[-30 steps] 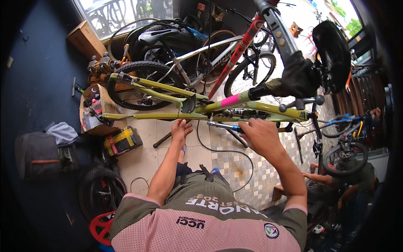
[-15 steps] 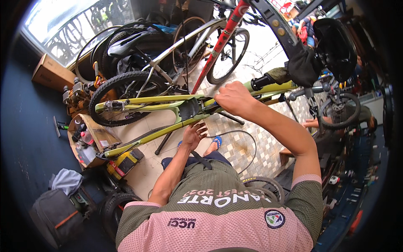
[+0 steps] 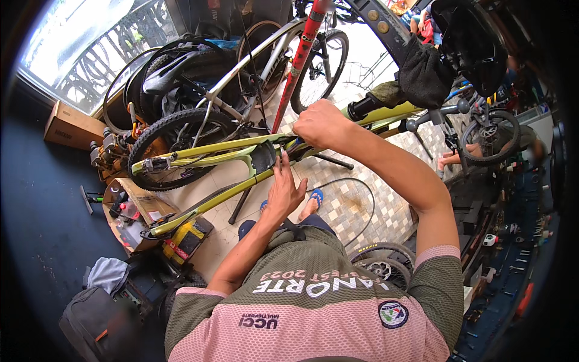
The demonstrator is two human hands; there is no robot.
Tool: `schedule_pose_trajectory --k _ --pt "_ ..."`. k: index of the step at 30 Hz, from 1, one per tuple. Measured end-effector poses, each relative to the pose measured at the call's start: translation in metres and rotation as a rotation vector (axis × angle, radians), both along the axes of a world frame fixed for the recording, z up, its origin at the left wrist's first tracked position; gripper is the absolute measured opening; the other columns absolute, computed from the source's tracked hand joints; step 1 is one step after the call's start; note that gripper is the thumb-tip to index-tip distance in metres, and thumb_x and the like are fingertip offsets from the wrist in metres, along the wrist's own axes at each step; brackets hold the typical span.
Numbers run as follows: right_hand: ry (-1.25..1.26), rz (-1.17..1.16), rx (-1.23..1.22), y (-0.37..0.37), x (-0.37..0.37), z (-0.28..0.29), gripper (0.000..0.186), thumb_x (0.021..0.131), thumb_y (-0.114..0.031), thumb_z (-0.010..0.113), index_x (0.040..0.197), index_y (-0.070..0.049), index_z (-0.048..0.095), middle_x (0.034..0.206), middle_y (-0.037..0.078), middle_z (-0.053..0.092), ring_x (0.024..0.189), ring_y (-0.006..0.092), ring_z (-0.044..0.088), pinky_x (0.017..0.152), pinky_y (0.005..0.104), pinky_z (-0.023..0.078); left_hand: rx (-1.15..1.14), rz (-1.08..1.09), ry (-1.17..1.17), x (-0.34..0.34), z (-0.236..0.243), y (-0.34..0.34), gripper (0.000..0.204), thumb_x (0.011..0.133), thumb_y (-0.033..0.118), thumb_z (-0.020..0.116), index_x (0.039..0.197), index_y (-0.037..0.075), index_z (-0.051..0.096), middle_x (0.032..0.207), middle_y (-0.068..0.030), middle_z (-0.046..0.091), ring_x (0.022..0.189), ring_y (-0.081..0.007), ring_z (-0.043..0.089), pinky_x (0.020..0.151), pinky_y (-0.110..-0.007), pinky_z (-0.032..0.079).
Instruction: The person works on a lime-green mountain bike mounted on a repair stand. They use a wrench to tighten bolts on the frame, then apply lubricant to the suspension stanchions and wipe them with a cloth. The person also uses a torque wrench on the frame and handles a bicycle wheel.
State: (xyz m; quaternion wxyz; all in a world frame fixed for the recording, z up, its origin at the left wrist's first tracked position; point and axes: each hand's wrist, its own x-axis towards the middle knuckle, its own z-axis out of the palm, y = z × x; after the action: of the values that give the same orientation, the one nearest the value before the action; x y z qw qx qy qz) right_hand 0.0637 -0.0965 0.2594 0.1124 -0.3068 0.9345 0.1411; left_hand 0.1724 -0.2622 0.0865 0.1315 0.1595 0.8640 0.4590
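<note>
Yellow-green bike frame (image 3: 247, 184) sits across the person's front, no wheel in its rear stays (image 3: 202, 207), so reassembly's left, I'd guess. Right hand (image 3: 322, 125) is balled (can't tell around what); left hand (image 3: 284, 192) part-open, fingers (image 3: 286, 168) at mid-frame.

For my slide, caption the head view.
Bare left hand and bare right hand at the slender yellow-green bicycle frame.

Dark-blue wall (image 3: 39, 205), bright window (image 3: 90, 51) — patterned floor (image 3: 388, 212), probably tile.
</note>
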Motion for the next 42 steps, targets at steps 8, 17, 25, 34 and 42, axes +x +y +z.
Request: schedule_pose_trajectory --k 8,17,25,34,42 --pt "-0.012 0.003 0.044 -0.005 -0.001 -0.013 0.011 0.085 -0.017 0.072 0.082 -0.014 0.082 0.086 0.008 0.081 0.085 0.026 0.08 0.068 0.0414 0.058 -0.073 0.002 0.083 -0.02 -0.027 0.014 0.103 0.095 0.031 0.074 0.165 -0.009 0.01 0.157 -0.0442 0.034 0.135 -0.0597 0.05 0.098 -0.056 0.056" --pt "0.04 0.059 0.015 -0.018 0.008 -0.007 0.013 0.084 -0.018 0.072 0.081 -0.015 0.084 0.083 0.006 0.08 0.085 0.0233 0.079 0.067 0.0384 0.058 -0.052 0.027 0.136 -0.019 -0.031 0.015 0.104 0.094 0.027 0.073 0.164 -0.009 0.005 0.156 -0.0424 0.035 0.134 -0.0599 0.05 0.096 -0.057 0.057" --pt "0.023 0.113 0.013 -0.043 0.01 -0.006 0.012 0.083 -0.017 0.072 0.079 -0.013 0.082 0.081 0.007 0.079 0.083 0.0253 0.079 0.066 0.04 0.057 -0.06 0.049 0.12 -0.017 -0.038 0.018 0.098 0.095 0.028 0.072 0.161 -0.01 0.011 0.156 -0.0445 0.035 0.13 -0.0611 0.052 0.098 -0.057 0.055" --pt "-0.023 0.114 0.227 -0.107 0.007 -0.014 0.016 0.091 -0.021 0.069 0.088 -0.017 0.084 0.086 0.002 0.081 0.084 0.0203 0.078 0.068 0.0418 0.053 0.119 -0.022 0.041 -0.018 -0.038 0.011 0.057 0.096 0.027 0.069 0.144 0.0 0.056 0.143 -0.0382 0.054 0.121 -0.0568 0.06 0.099 -0.058 0.052" --pt "-0.023 0.031 0.122 -0.022 -0.004 -0.011 0.014 0.087 -0.018 0.072 0.095 -0.016 0.083 0.095 0.004 0.081 0.094 0.0255 0.078 0.07 0.0369 0.056 -0.057 0.084 0.074 -0.011 -0.028 0.014 0.102 0.096 0.033 0.073 0.164 -0.01 0.01 0.163 -0.0405 0.033 0.134 -0.0575 0.054 0.105 -0.053 0.054"
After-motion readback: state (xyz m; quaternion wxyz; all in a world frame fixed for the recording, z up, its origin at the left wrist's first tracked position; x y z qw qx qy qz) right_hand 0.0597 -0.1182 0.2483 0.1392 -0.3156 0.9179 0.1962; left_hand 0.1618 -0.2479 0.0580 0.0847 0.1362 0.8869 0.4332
